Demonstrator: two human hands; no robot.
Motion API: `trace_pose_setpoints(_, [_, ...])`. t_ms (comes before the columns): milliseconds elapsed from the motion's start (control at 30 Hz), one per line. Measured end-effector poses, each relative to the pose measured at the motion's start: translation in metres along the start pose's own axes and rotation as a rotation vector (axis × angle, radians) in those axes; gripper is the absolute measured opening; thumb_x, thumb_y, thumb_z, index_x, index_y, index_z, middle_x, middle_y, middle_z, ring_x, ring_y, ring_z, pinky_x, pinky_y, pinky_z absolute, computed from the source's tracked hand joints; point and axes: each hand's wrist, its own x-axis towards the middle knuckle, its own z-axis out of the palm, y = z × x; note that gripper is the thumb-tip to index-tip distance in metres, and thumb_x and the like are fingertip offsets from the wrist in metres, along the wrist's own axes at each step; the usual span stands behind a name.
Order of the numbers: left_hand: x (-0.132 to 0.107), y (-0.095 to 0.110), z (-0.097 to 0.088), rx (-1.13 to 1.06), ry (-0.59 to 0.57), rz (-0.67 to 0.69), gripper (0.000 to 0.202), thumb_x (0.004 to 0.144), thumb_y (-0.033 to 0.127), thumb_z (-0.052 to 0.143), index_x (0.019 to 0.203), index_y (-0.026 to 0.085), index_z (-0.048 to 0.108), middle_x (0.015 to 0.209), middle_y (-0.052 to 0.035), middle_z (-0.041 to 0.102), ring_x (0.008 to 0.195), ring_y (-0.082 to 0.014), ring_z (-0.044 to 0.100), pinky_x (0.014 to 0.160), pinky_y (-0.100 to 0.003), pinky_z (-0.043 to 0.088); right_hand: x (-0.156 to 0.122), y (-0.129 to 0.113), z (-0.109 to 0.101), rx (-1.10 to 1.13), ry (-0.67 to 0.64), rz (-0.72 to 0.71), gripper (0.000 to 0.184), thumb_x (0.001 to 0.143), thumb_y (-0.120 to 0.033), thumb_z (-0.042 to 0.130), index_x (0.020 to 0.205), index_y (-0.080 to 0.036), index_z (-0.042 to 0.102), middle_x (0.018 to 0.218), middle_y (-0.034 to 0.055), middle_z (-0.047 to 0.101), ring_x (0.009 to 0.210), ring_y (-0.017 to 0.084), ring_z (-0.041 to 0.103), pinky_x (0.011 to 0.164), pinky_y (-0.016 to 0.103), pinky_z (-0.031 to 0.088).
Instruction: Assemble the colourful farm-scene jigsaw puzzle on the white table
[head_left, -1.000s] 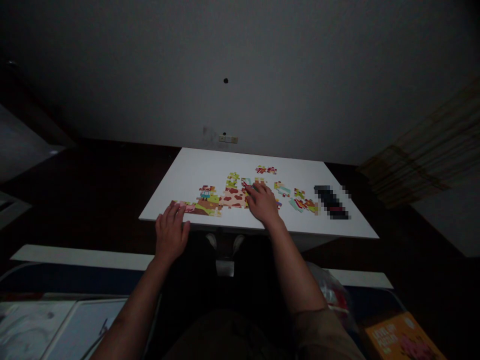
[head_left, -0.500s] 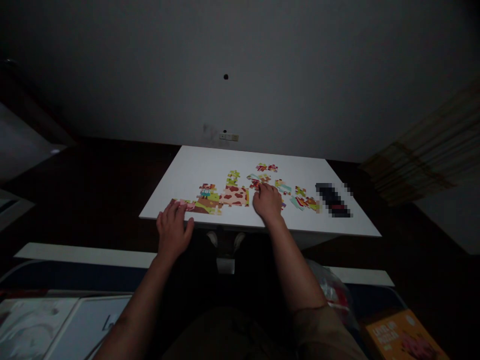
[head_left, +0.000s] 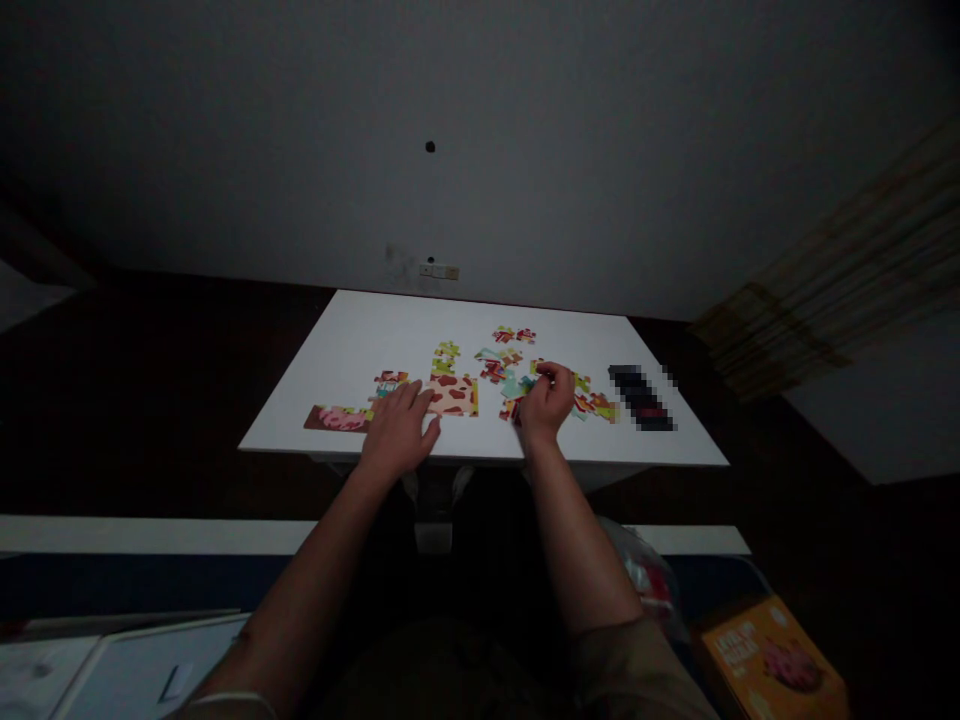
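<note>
My left hand (head_left: 400,428) lies flat, fingers stretched out, over the joined part of a jigsaw puzzle. It covers the stretch between the pink pig section (head_left: 341,418) and the brown-spotted cow section (head_left: 454,396). Under its fingertips a piece with a figure in blue (head_left: 391,382) partly shows. My right hand (head_left: 544,408) is curled, thumb and fingers drawn together above loose puzzle pieces (head_left: 513,386); whatever it pinches is hidden. More loose pieces (head_left: 596,404) lie to its right. Green pieces (head_left: 446,357) rise from the top of the cow section.
The white table (head_left: 292,400) stands before a grey wall with a socket (head_left: 439,271). Two red-patterned pieces (head_left: 514,334) lie toward the far edge. A pixelated dark object (head_left: 643,398) is at the right. An orange puzzle box (head_left: 776,660) and a plastic bag (head_left: 652,585) sit lower right.
My left hand has moved right, from the pig section to beside the cow section, uncovering the pig. My right hand has shifted right, away from the cow, and its fingers are more curled. The view has shifted slightly.
</note>
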Motion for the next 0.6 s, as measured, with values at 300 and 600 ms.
trace_pose_setpoints(300, [0.002,-0.004,0.007,0.003,-0.022,-0.010,0.051,0.105,0.045,0.047,0.148,0.023,0.062,0.161,-0.0145,0.053,0.148,-0.0384,0.047,0.122,-0.060,0.037,0.023,-0.001,0.014,-0.381,-0.673,-0.214,0.042,0.098,-0.037,0.062,0.137,-0.022,0.066,0.141,0.0134,0.067,0.132,0.035,0.054,0.113,0.050,0.043])
trace_pose_setpoints(600, [0.004,-0.003,0.009,-0.004,-0.022,-0.021,0.049,0.103,0.044,0.050,0.146,0.025,0.062,0.159,-0.0135,0.054,0.148,-0.0384,0.047,0.122,-0.060,0.037,0.044,0.000,0.026,-0.159,-0.744,-0.146,0.030,0.089,-0.029,0.067,0.120,-0.025,0.069,0.109,0.0088,0.074,0.100,0.027,0.067,0.094,0.041,0.054])
